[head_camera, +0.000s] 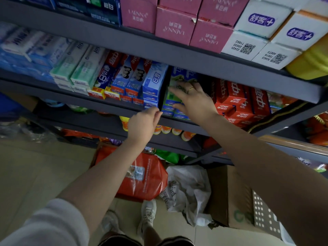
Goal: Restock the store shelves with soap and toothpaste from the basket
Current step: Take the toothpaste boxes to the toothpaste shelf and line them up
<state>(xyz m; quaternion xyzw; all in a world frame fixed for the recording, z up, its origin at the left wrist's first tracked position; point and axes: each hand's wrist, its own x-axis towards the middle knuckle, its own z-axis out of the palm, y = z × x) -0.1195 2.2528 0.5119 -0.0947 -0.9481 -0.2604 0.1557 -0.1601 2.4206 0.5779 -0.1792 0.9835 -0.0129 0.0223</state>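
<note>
The right hand (193, 102), a ring on one finger, lies spread and palm-down on the stack of green and blue toothpaste boxes (174, 96) on the middle shelf (113, 107), fingers resting flat on the top box rather than closed around it. The left hand (143, 123) hovers just in front of that shelf's edge, fingers loosely curled toward the thumb with nothing visibly between them; its fingertips (157, 110) sit just beside the lowest boxes of the pale blue toothpaste stack (153, 82). A dark gap separates that stack from the green and blue one. To the right of the right hand stand red toothpaste boxes (243, 102), tilted and piled several deep; to the left run blue-and-red toothpaste cartons (126, 77) and mint-green ones (78, 68). The shelf above carries pink boxes (174, 23) and white boxes with purple logos (262, 20). Below, the lower shelf holds orange-capped bottles (166, 130). On the floor lie a red plastic packet (147, 176) and a crumpled white bag (188, 189), beside an open cardboard box (232, 199) whose contents cannot be made out, and a perforated white basket wall (264, 213) shows at the lower right, its inside out of view.
</note>
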